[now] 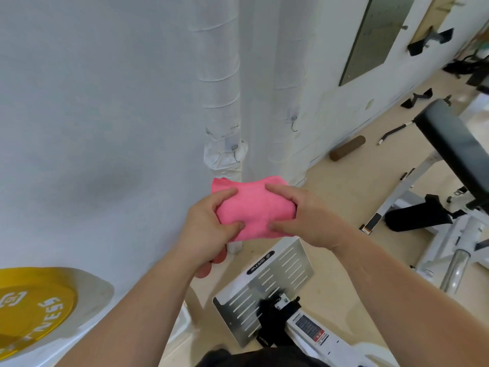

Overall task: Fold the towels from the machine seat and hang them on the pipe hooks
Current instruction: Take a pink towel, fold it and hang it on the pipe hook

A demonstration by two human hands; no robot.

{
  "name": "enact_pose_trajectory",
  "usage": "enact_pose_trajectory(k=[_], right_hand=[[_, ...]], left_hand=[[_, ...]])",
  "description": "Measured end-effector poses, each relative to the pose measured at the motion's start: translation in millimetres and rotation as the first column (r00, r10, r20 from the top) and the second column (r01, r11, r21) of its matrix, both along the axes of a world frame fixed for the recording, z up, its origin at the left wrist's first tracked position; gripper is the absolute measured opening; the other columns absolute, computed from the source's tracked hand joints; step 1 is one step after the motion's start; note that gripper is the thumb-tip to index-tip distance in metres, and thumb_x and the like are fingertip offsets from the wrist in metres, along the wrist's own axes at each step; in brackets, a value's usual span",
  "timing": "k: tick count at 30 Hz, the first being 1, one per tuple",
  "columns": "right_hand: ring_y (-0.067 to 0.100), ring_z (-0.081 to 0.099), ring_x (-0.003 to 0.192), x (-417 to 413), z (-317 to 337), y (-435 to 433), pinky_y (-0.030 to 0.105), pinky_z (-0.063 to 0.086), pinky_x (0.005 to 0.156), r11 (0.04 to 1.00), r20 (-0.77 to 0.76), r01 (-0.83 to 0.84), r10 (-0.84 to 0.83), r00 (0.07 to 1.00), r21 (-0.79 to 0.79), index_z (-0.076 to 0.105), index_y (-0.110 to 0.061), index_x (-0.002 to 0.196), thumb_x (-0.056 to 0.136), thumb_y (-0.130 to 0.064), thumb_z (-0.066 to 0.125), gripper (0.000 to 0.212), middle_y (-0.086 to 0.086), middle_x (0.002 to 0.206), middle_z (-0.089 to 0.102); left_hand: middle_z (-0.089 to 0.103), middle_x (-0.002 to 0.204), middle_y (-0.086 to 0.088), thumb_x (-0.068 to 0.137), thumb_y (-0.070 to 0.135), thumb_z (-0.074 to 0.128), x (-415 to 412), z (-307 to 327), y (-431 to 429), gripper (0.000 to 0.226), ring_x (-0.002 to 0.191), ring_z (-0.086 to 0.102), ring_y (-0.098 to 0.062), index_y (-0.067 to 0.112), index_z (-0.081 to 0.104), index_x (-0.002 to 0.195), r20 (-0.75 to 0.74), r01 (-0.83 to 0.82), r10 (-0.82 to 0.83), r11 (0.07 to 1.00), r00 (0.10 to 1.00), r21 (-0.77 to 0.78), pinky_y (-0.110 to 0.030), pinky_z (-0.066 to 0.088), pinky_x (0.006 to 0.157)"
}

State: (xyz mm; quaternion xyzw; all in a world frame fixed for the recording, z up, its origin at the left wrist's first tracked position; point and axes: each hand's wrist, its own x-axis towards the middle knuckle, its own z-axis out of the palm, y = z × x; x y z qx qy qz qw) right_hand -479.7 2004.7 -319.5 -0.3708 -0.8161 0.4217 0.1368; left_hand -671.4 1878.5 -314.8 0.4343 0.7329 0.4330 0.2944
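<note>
A pink towel (254,205), folded into a small thick pad, is held in front of the wall at chest height. My left hand (209,229) grips its left side, thumb and forefinger on top. My right hand (307,218) grips its right side the same way. Behind the towel stand two white wrapped pipes, the left pipe (219,88) and the right pipe (293,75). A small wire hook (236,152) hangs on the left pipe just above the towel. A second hook (293,125) hangs on the right pipe. Both hooks are bare.
A perforated metal footplate (264,295) of a gym machine lies below my hands. A yellow weight plate (29,308) sits at lower left. A black padded bench (455,147) and white machine frame stand at right. A brown roller (346,152) lies by the wall.
</note>
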Motion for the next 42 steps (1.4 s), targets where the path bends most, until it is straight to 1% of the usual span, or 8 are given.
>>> enact_pose_trajectory(k=[3,7,11,14,18,23,30,42], right_hand=[[0.008,0.058,0.112,-25,13,-4,0.026,0.045,0.098,0.996,0.052,0.015,-0.019,0.998,0.085,0.059,-0.033,0.137,0.064,-0.025,0.094,0.081,-0.006,0.124,0.062],[0.014,0.057,0.088,-54,30,-8,0.031,0.045,0.080,0.946,0.100,-0.002,-0.032,0.995,0.324,0.075,-0.029,0.115,0.067,-0.028,0.090,0.050,-0.003,0.092,0.061],[0.018,0.045,0.116,-69,42,-5,0.026,0.036,0.097,0.903,0.074,-0.005,-0.029,0.997,0.429,0.077,-0.035,0.099,0.066,-0.043,0.082,0.035,-0.002,0.122,0.046],[0.005,0.039,0.137,-72,61,-3,0.017,0.033,0.108,0.948,-0.005,-0.060,0.065,0.998,0.311,0.073,-0.037,0.098,0.074,-0.030,0.087,0.028,-0.008,0.144,0.048],[0.010,0.065,0.098,-77,79,3,0.028,0.054,0.083,0.989,-0.196,-0.051,0.078,0.977,0.140,0.069,-0.031,0.110,0.085,-0.016,0.080,0.031,-0.010,0.104,0.069],[0.004,0.059,0.091,-87,81,25,0.018,0.047,0.082,0.997,-0.377,0.013,0.019,0.926,0.082,0.065,-0.033,0.108,0.097,-0.005,0.062,0.030,-0.017,0.102,0.064],[0.005,0.061,0.101,-93,75,105,0.025,0.044,0.092,0.995,-0.491,0.074,-0.032,0.871,0.066,0.073,-0.028,0.084,0.095,0.004,0.052,0.040,-0.006,0.107,0.068],[0.016,0.068,0.098,27,127,400,0.030,0.059,0.077,0.974,-0.575,-0.222,0.161,0.802,-0.037,0.073,-0.026,0.099,0.075,0.001,0.084,0.038,0.000,0.115,0.068]], left_hand=[[0.071,0.106,0.008,0.073,0.008,0.083,-30,2,2,0.056,0.079,0.063,-0.002,0.030,0.070,0.123,-0.125,0.034,-0.026,0.998,0.992,0.060,0.000,0.042,0.072],[0.072,0.099,0.008,0.073,0.012,0.081,-57,7,4,0.040,0.089,0.062,-0.002,0.033,0.077,0.107,-0.217,0.094,-0.060,0.984,0.974,0.152,-0.010,0.044,0.079],[0.050,0.109,0.007,0.070,0.018,0.085,-82,9,5,0.033,0.102,0.047,0.014,0.033,0.077,0.098,-0.233,0.115,-0.057,0.963,0.971,0.243,-0.005,0.037,0.090],[0.053,0.125,0.022,0.073,0.014,0.085,-97,22,6,0.028,0.126,0.046,0.008,0.029,0.078,0.095,-0.144,0.193,-0.157,0.938,0.977,0.289,-0.008,0.036,0.100],[0.072,0.093,0.016,0.081,0.008,0.080,-108,43,12,0.027,0.085,0.066,0.003,0.030,0.072,0.095,0.073,0.193,-0.223,0.936,0.972,0.296,-0.020,0.053,0.073],[0.065,0.106,0.009,0.093,0.010,0.068,-109,46,34,0.045,0.094,0.063,-0.008,0.045,0.056,0.119,0.034,0.142,-0.171,0.901,0.985,0.411,-0.024,0.055,0.082],[0.056,0.122,0.005,0.089,0.012,0.064,-78,56,106,0.026,0.115,0.054,0.002,0.037,0.071,0.094,-0.106,0.082,-0.037,0.888,0.994,0.452,-0.012,0.039,0.098],[0.067,0.111,0.011,0.074,0.000,0.084,55,122,365,0.039,0.100,0.065,-0.007,0.030,0.076,0.099,-0.065,-0.126,0.177,0.873,0.982,0.470,-0.022,0.054,0.079]])
